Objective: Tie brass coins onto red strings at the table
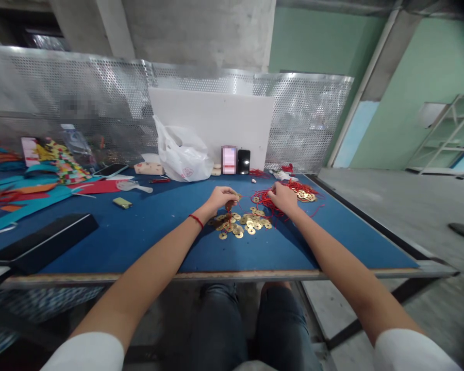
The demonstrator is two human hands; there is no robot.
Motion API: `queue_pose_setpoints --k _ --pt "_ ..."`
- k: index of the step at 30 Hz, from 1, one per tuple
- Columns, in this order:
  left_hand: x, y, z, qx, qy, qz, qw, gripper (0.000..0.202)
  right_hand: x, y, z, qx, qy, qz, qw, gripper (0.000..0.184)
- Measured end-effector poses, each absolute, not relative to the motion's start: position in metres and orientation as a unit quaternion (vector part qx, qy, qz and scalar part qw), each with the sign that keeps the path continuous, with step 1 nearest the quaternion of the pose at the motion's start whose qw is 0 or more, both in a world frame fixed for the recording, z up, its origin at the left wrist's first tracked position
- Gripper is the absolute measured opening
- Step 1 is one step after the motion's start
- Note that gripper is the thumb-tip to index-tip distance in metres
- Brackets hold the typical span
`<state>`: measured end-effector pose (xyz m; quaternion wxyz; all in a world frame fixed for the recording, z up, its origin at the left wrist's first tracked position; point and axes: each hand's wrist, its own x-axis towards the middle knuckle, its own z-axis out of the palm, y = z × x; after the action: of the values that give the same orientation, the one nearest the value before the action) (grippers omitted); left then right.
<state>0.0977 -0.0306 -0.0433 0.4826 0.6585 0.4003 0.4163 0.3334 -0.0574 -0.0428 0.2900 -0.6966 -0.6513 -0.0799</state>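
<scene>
A loose heap of brass coins (242, 222) lies on the blue table top (147, 232) in front of me. My left hand (222, 198) is curled above the heap, pinching one coin at its fingertips. My right hand (283, 198) rests closed on a tangle of red cords (268, 202), fingers gripping the strands. Behind that hand sits a second pile of coins tied with red cord (305, 193). A red thread circles my left wrist.
A white plastic bag (183, 154), a white board (216, 121) and two upright phones (235, 161) stand at the back. Colourful paper strips (31, 180), a phone (112, 169) and a black box (42, 242) occupy the left. The table edge (216, 275) runs near my knees.
</scene>
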Motion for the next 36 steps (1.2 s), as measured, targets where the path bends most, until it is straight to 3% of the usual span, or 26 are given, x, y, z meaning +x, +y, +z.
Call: queue_pose_setpoints --k 5,8,11,14,22,30,36 --pt "0.102 -0.035 -0.042 0.662 0.395 0.426 0.475 0.005 0.306 -0.073 -0.035 -0.57 -0.701 -0.119 0.412 0.014" --pt "0.102 -0.033 -0.045 0.663 0.387 0.432 0.473 0.007 0.287 -0.082 -0.036 -0.491 -0.785 -0.07 0.372 0.012" --pt "0.101 -0.028 -0.049 0.654 0.38 0.447 0.477 0.01 0.274 -0.084 -0.044 -0.415 -0.853 0.048 0.312 0.009" --pt "0.099 -0.024 -0.052 0.623 0.39 0.46 0.499 0.015 0.267 -0.082 -0.05 -0.339 -0.861 0.224 0.308 0.015" --pt "0.095 -0.027 -0.04 0.483 0.353 0.466 0.651 0.016 0.283 -0.079 -0.029 -0.33 -0.641 0.469 0.51 0.031" --pt "0.095 -0.026 -0.043 0.5 0.365 0.461 0.635 0.02 0.312 -0.06 -0.031 -0.368 -0.584 0.398 0.605 0.05" --pt "0.099 -0.031 -0.045 0.531 0.393 0.471 0.585 0.025 0.305 -0.065 -0.032 -0.436 -0.643 0.329 0.537 0.043"
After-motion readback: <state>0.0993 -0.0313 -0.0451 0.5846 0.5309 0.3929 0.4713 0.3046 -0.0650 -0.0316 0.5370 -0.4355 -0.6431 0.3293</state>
